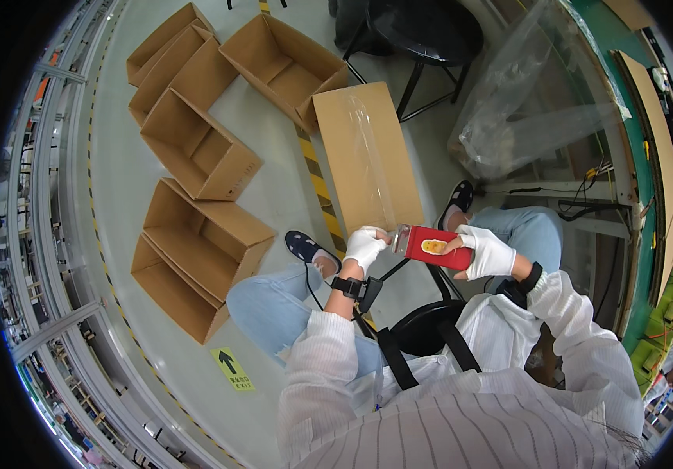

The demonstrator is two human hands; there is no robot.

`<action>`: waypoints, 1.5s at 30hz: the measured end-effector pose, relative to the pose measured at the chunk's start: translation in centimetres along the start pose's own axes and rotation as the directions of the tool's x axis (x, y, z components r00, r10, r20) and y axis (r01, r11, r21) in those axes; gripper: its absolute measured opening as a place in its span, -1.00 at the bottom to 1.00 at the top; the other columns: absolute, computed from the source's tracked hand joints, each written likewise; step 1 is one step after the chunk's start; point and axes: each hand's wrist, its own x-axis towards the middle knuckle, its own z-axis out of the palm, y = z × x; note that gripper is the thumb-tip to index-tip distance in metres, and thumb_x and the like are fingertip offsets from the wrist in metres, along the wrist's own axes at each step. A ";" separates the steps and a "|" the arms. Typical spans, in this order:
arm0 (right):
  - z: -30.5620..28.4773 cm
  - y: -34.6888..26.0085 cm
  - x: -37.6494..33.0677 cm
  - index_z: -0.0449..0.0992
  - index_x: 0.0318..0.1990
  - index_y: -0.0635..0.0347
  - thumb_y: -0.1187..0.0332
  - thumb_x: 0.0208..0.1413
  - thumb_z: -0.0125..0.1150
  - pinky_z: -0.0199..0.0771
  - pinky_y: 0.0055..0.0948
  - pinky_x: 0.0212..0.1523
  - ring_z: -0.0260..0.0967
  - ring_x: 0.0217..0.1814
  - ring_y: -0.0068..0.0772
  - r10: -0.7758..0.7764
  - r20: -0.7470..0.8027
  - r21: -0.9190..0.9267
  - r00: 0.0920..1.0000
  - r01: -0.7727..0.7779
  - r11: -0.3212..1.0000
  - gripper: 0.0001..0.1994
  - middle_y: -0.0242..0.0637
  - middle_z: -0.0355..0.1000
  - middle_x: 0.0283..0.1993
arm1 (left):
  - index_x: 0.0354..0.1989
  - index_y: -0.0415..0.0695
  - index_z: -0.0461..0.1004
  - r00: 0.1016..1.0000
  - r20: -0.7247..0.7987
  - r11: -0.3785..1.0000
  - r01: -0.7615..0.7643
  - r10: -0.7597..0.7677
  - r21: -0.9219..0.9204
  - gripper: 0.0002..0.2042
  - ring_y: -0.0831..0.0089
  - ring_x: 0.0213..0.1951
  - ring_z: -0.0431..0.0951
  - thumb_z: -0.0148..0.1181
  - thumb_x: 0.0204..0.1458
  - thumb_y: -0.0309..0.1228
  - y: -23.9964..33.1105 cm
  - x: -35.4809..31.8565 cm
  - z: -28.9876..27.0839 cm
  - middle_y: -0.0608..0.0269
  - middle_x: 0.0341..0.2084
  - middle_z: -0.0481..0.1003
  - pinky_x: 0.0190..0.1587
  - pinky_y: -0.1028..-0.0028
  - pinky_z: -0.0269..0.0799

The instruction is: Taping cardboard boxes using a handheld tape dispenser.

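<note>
A small red box (440, 248) with a yellow-and-white picture on its face is held up in front of my lap. My right hand (486, 252), in a white fingerless glove, is closed around its right end, thumb on top. From the left end of the box sticks out a clear plastic piece (400, 238); whether it is a tray or a wrapper I cannot tell. My left hand (366, 247), gloved alike, pinches at that clear piece with its fingertips. Beyond my hands lies a closed brown carton (368, 156) with clear tape along its top.
Several open cardboard boxes (196, 148) stand on the floor at the left. A black round stool (430, 35) is at the back, beside a large clear plastic bag (508, 102). A green-topped workbench (640, 172) runs along the right, with green bins (665, 313) nearer me.
</note>
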 end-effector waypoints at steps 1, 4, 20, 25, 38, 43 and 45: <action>0.0 0.3 0.5 0.50 -0.13 -0.02 0.22 -0.32 0.55 0.35 -0.32 -0.27 0.33 -0.33 -0.16 -0.044 -0.002 -0.002 0.999 0.044 0.999 -0.50 -0.24 0.28 -0.35 | -0.53 -0.24 0.59 0.999 -0.030 1.000 0.010 -0.010 0.001 -0.86 0.39 -0.38 0.55 0.35 -0.20 -0.42 -0.4 0.1 -0.1 0.19 -0.46 0.57 -0.26 0.47 0.40; -0.9 0.9 0.8 0.50 -0.13 -0.01 0.23 -0.31 0.54 0.34 -0.32 -0.29 0.32 -0.34 -0.15 -0.021 0.051 -0.003 0.998 0.022 1.000 -0.51 -0.24 0.28 -0.35 | -0.57 -0.23 0.57 0.971 -0.236 0.999 -0.014 0.025 0.051 -0.82 0.42 -0.46 0.53 0.45 -0.26 -0.42 -1.8 0.2 -1.8 0.22 -0.57 0.54 -0.33 0.46 0.39; -2.7 4.7 1.7 0.49 -0.11 -0.10 0.32 -0.31 0.50 0.40 -0.26 -0.21 0.35 -0.23 -0.09 0.026 0.182 -0.208 0.983 0.013 0.978 -0.51 -0.19 0.31 -0.22 | -0.50 -0.23 0.60 0.880 -0.343 0.944 0.309 -0.329 -0.114 -0.90 0.52 -0.54 0.44 0.39 -0.14 -0.48 -4.2 -0.4 -6.3 0.30 -0.55 0.56 -0.44 0.48 0.32; -2.5 3.6 2.7 0.49 -0.11 -0.10 0.31 -0.29 0.48 0.40 -0.27 -0.23 0.33 -0.25 -0.11 0.065 0.204 -0.108 0.977 -0.044 0.993 -0.53 -0.20 0.30 -0.27 | -0.53 -0.22 0.61 0.849 -0.456 0.955 0.295 -0.266 -0.008 -0.91 0.48 -0.53 0.50 0.40 -0.16 -0.48 -6.0 -0.2 -7.7 0.24 -0.58 0.57 -0.39 0.46 0.36; -5.8 3.6 0.5 0.49 -0.12 -0.08 0.35 -0.30 0.49 0.44 -0.31 -0.20 0.38 -0.22 -0.13 0.025 0.194 -0.046 0.981 -0.017 0.999 -0.53 -0.22 0.34 -0.22 | -0.49 -0.17 0.62 0.867 -0.362 0.936 0.348 -0.342 -0.051 -0.90 0.53 -0.47 0.46 0.40 -0.17 -0.44 -6.9 -0.4 -10.0 0.34 -0.52 0.57 -0.41 0.45 0.32; -6.4 3.3 0.5 0.49 -0.12 -0.08 0.35 -0.31 0.49 0.42 -0.31 -0.17 0.36 -0.20 -0.12 0.050 0.224 -0.025 0.973 -0.045 0.999 -0.53 -0.22 0.33 -0.22 | -0.47 -0.16 0.62 0.878 -0.346 0.941 0.335 -0.330 -0.048 -0.90 0.53 -0.50 0.44 0.39 -0.15 -0.42 -5.9 -0.8 -9.2 0.38 -0.54 0.55 -0.43 0.47 0.29; -5.4 3.9 0.8 0.50 -0.13 -0.08 0.35 -0.33 0.49 0.41 -0.29 -0.17 0.36 -0.20 -0.10 0.029 0.200 -0.068 0.979 -0.015 0.998 -0.52 -0.20 0.34 -0.19 | -0.46 -0.15 0.61 0.881 -0.361 0.941 0.338 -0.306 0.028 -0.84 0.54 -0.51 0.40 0.39 -0.11 -0.33 -5.6 -0.7 -9.1 0.42 -0.56 0.51 -0.44 0.48 0.27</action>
